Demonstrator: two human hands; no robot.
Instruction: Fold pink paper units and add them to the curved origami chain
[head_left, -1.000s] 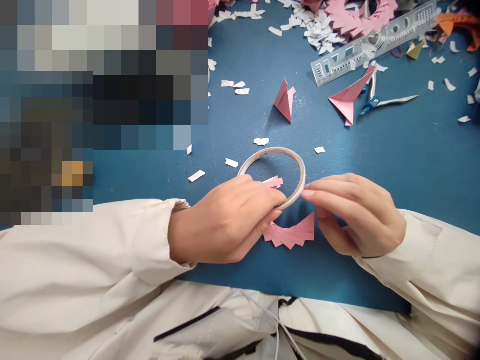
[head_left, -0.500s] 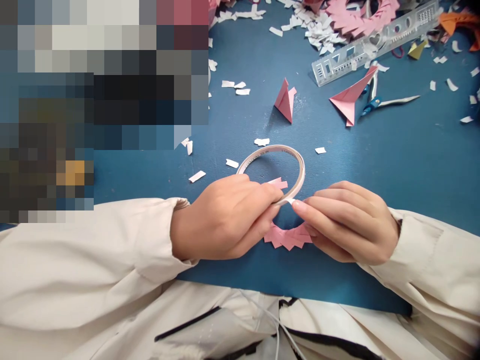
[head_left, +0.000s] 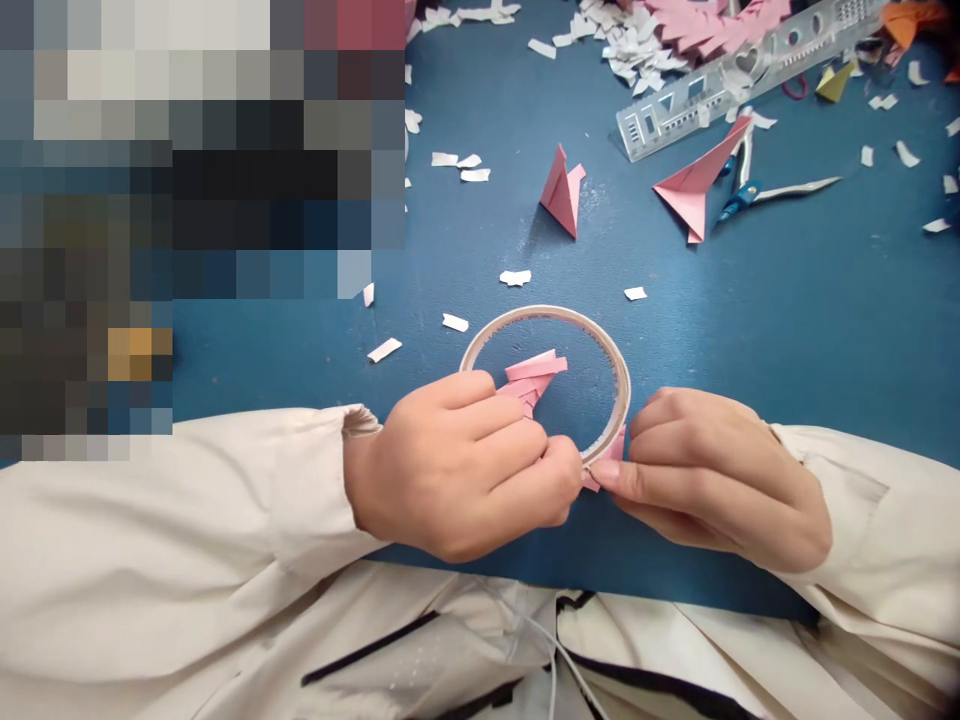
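Between my hands is a thin roll of double-sided tape [head_left: 619, 375], a large ring whose lower edge meets my fingers. My left hand [head_left: 480, 465] is closed round the roll's lower left side. Closed at the fingertips, my right hand [head_left: 712, 475] pinches at the roll's lower right edge, where a pink folded-paper strip [head_left: 591, 482] shows. More of the pink folded paper [head_left: 534, 380] appears inside the ring, partly hidden by my left hand.
Two pink folded pieces [head_left: 562, 195] [head_left: 694, 190] stand beyond the roll, the right one beside open scissors [head_left: 750, 195]. Farther back lie a clear ruler [head_left: 675, 105], white scraps [head_left: 637, 50], a yellow piece [head_left: 834, 82] and a pink ring [head_left: 705, 25].
Both hands and the lower edge of the tape roll have come nearer to my body. The ring looks wider, and more pink paper shows through it, while less shows below.
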